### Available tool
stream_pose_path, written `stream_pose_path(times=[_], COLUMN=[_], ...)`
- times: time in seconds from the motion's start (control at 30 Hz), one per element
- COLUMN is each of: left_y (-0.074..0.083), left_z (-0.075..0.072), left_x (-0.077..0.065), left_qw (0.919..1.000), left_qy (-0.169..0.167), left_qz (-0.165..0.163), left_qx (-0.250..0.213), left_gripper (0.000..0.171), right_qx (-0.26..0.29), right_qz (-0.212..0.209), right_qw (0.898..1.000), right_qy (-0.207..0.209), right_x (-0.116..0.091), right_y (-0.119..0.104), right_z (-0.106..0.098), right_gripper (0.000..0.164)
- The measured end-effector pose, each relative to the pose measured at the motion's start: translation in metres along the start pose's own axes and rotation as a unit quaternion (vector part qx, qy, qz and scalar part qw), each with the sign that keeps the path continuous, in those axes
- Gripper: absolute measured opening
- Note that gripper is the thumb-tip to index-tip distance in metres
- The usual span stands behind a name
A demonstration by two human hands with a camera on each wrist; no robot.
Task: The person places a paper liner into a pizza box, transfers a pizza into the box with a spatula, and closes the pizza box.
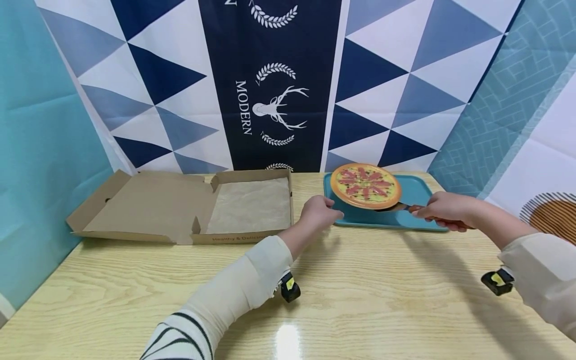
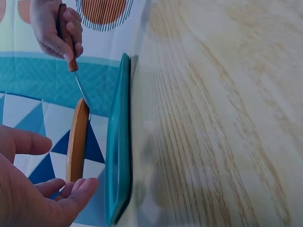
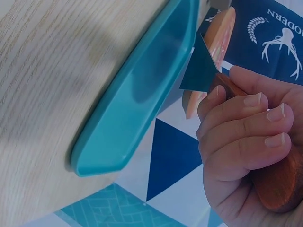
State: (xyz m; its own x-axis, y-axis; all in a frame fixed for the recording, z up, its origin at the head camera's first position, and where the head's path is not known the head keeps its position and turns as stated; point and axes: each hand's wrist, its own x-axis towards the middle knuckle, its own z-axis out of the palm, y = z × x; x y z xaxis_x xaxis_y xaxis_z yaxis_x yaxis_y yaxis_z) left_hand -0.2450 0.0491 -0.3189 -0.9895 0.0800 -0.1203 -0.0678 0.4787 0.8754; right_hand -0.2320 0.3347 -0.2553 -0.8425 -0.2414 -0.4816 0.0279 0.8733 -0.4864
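Observation:
My right hand point(image 1: 450, 210) grips the wooden handle point(image 3: 279, 182) of a pizza server, whose flat metal blade point(image 3: 201, 66) lies under a toy-like pizza point(image 1: 365, 186). The pizza, with an orange crust and red strips on yellow, is lifted above a teal tray point(image 1: 382, 223); the left wrist view shows a gap between pizza point(image 2: 77, 142) and tray point(image 2: 118, 142). Near the pizza's left side, my left hand point(image 1: 318, 210) reaches out with thumb and fingers apart, holding nothing. In its wrist view the left fingertips point(image 2: 87, 187) overlap the pizza's lower end.
Left of the tray, an open cardboard pizza box point(image 1: 245, 239) lined with paper point(image 1: 252, 206) stands on the wooden table point(image 1: 360, 290). Its lid point(image 1: 144, 205) lies folded out to the left. A patterned cloth point(image 1: 274, 90) hangs right behind the tray and box.

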Motion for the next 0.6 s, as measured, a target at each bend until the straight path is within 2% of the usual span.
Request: stream_pose_path(times=[0.33, 0.6], left_y=[-0.003, -0.011], left_z=[-0.009, -0.030], left_x=[-0.017, -0.022], left_qw=[0.9994, 0.9980], left_qy=[-0.020, -0.012], left_qz=[0.027, 0.056], left_qx=[0.012, 0.029], left_gripper=[0.038, 0.036], right_qx=[-0.005, -0.021], right_qz=[-0.019, -0.037], right_qw=[1.000, 0.999], right_qy=[0.004, 0.007], right_x=[-0.005, -0.007], right_y=[-0.012, -0.024], right_z=[0.008, 0.012], right_gripper=[0.047, 0.046])
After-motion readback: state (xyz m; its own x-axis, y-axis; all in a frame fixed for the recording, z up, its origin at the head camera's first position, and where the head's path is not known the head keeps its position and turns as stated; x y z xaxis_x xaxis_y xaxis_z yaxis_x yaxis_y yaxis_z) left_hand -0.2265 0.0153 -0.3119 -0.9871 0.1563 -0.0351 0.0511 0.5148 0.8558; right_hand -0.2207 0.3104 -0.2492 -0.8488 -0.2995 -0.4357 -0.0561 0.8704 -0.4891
